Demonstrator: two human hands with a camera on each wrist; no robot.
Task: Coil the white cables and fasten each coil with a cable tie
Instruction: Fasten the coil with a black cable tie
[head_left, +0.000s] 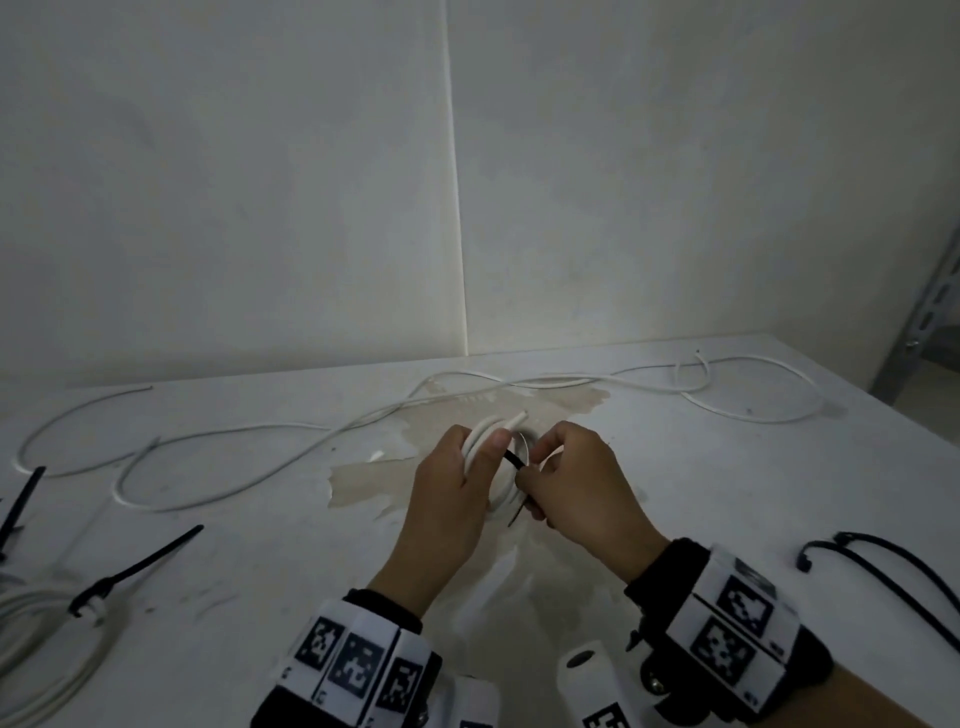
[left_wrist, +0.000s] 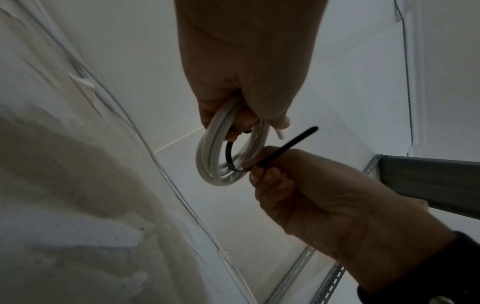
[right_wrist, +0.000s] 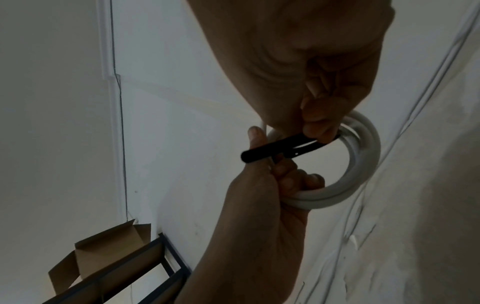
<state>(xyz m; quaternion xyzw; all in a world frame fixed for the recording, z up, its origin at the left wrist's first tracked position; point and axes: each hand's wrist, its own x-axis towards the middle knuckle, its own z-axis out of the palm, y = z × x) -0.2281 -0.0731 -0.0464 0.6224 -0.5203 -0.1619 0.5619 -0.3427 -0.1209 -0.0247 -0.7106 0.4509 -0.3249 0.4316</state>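
Two hands at frame centre: left hand (head_left: 451, 486) grips white coil (left_wrist: 221, 152) above counter (head_left: 727, 493); right hand (head_left: 571, 483) pinches black tie (right_wrist: 280, 147) looped through. Advice: clamp turns together, feed tip into head, pull snug.

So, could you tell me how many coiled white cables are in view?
2. One coil is gripped in the left hand above the table; the other coil lies at the table's near left edge, partly cropped. More may be out of frame.
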